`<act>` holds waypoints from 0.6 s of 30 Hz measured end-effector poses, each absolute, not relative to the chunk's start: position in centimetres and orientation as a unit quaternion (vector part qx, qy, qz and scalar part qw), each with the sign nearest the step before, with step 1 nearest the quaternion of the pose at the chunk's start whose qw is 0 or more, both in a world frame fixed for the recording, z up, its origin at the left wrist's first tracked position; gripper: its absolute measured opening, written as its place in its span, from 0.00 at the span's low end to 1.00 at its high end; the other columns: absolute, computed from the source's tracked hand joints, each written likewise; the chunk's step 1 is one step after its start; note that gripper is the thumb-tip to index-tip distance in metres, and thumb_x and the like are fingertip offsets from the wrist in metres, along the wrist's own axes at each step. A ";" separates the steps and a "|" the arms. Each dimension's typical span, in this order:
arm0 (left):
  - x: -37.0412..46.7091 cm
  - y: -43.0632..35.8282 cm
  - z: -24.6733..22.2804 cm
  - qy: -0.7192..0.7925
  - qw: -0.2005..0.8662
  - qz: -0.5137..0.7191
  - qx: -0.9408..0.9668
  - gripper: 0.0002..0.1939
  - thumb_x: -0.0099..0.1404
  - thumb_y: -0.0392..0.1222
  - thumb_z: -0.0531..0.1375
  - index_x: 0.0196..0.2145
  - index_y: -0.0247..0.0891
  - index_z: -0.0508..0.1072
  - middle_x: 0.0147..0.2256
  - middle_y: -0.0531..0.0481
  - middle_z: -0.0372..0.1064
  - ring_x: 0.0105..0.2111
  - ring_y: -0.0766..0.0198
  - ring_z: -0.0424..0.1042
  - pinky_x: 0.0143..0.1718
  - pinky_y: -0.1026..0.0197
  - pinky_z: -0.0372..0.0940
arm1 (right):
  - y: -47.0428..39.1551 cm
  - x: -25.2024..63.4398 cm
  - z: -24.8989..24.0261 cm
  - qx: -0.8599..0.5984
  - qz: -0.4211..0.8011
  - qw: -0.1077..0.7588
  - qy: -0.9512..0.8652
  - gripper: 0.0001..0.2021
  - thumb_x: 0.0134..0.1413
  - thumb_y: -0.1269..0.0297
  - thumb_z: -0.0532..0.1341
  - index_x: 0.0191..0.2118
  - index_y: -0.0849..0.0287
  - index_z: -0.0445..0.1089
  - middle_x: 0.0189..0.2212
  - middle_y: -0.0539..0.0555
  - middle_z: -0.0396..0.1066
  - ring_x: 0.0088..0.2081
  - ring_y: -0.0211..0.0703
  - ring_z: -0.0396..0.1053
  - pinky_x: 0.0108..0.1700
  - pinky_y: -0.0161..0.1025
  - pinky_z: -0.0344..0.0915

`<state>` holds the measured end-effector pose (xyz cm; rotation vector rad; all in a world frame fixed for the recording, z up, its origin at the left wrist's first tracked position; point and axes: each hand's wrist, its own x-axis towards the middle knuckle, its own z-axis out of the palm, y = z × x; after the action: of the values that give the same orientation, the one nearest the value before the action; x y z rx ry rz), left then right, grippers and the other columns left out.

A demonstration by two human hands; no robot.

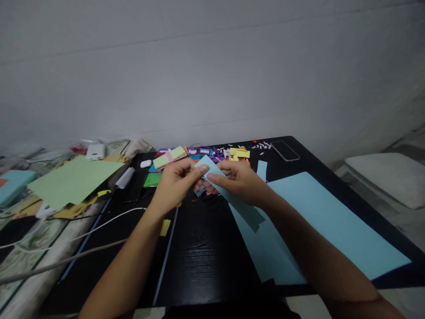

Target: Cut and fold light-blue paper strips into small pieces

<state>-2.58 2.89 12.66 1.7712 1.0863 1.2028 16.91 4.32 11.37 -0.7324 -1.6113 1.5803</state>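
A light blue paper strip (232, 199) is held between both hands over the middle of the black table. My left hand (181, 177) pinches its upper end between thumb and fingers. Close beside it, my right hand (234, 177) grips the strip with the thumb on top. The strip's lower end slants down to the right, over a large light blue sheet (332, 221) that lies under my right forearm. Something dark lies below the hands, too hidden to make out.
Behind the hands lie colored paper scraps (217, 153) and a bundle of strips (170, 157). A phone (284, 151) rests at the back right. Left are a green sheet (76, 177), white cables (109, 218) and clutter. A pale stool (387, 177) stands right of the table.
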 end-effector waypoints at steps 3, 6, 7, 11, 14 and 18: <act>-2.6 2.8 12.6 0.424 0.357 0.465 0.690 0.18 0.68 0.49 0.64 0.24 0.38 0.70 0.19 0.53 0.70 0.19 0.70 0.66 0.22 0.66 0.62 | 4.3 16.6 11.2 -0.292 0.617 0.383 -0.623 0.14 0.55 0.53 0.70 0.39 0.60 0.76 0.32 0.54 0.80 0.34 0.42 0.79 0.41 0.42 0.78; -2.7 2.8 12.5 0.419 0.351 0.470 0.692 0.18 0.69 0.49 0.63 0.25 0.37 0.71 0.20 0.53 0.70 0.20 0.69 0.66 0.23 0.66 0.62 | 4.4 16.7 11.2 -0.288 0.623 0.377 -0.622 0.15 0.56 0.52 0.69 0.39 0.60 0.75 0.33 0.55 0.80 0.33 0.42 0.78 0.39 0.42 0.77; -2.7 2.8 12.5 0.413 0.348 0.474 0.695 0.17 0.69 0.49 0.63 0.26 0.37 0.71 0.21 0.53 0.71 0.21 0.69 0.67 0.24 0.65 0.63 | 4.4 16.7 11.2 -0.288 0.624 0.378 -0.621 0.15 0.56 0.52 0.69 0.38 0.60 0.75 0.33 0.55 0.80 0.33 0.42 0.78 0.39 0.42 0.77; -2.8 2.7 12.5 0.394 0.324 0.484 0.710 0.14 0.70 0.48 0.62 0.29 0.38 0.73 0.24 0.52 0.72 0.24 0.68 0.70 0.28 0.64 0.66 | 4.4 16.9 11.5 -0.293 0.627 0.381 -0.614 0.15 0.53 0.52 0.71 0.37 0.59 0.75 0.30 0.55 0.79 0.32 0.43 0.78 0.39 0.42 0.77; -2.8 2.5 12.7 0.395 0.298 0.481 0.724 0.16 0.70 0.47 0.62 0.27 0.38 0.72 0.23 0.53 0.71 0.23 0.69 0.68 0.26 0.65 0.63 | 4.2 16.9 11.8 -0.283 0.630 0.378 -0.616 0.15 0.50 0.52 0.72 0.35 0.58 0.74 0.30 0.52 0.79 0.33 0.43 0.78 0.39 0.42 0.76; -2.9 2.3 12.6 0.396 0.287 0.451 0.747 0.17 0.72 0.48 0.60 0.27 0.38 0.72 0.22 0.53 0.70 0.22 0.69 0.67 0.25 0.65 0.62 | 3.8 16.8 12.4 -0.289 0.594 0.413 -0.627 0.15 0.50 0.51 0.72 0.34 0.56 0.74 0.32 0.51 0.79 0.35 0.42 0.76 0.38 0.39 0.74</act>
<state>-2.86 2.30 12.63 1.9944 1.0582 1.2038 16.82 3.84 12.35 -0.7276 -1.5774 1.4939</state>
